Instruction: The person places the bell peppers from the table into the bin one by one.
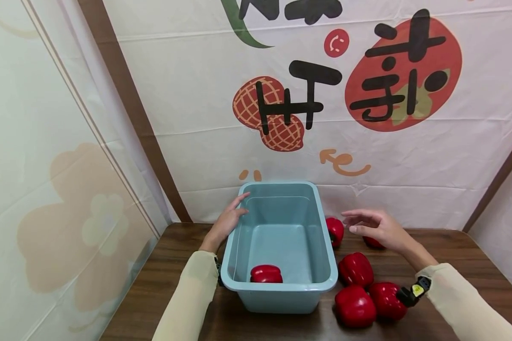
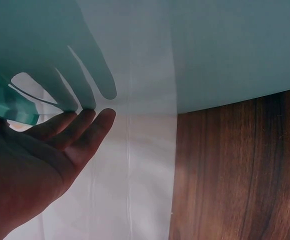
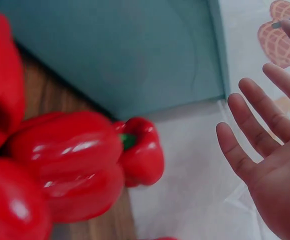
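My left hand (image 1: 227, 222) rests at the left rim of a light blue plastic bin (image 1: 277, 287). In the left wrist view, straight fingers of this hand (image 2: 60, 155) lie with their tips at the bin's outer wall (image 2: 225, 55). One red bell pepper (image 1: 266, 273) lies inside the bin, at its near end. Over the table right of the bin is my right hand (image 1: 381, 229), fingers loosely spread and nothing in them. Closest to it are a red bell pepper (image 1: 334, 231) beside the bin's wall and another bell pepper (image 1: 373, 242), partly hidden beneath the hand.
Three more red bell peppers, including one bell pepper (image 1: 355, 307) in front, cluster along the bin's right side. Everything stands on a dark wooden table (image 1: 153, 289). A printed white cloth (image 1: 196, 94) hangs right behind the bin, and another cloth (image 1: 47, 213) hangs at the left.
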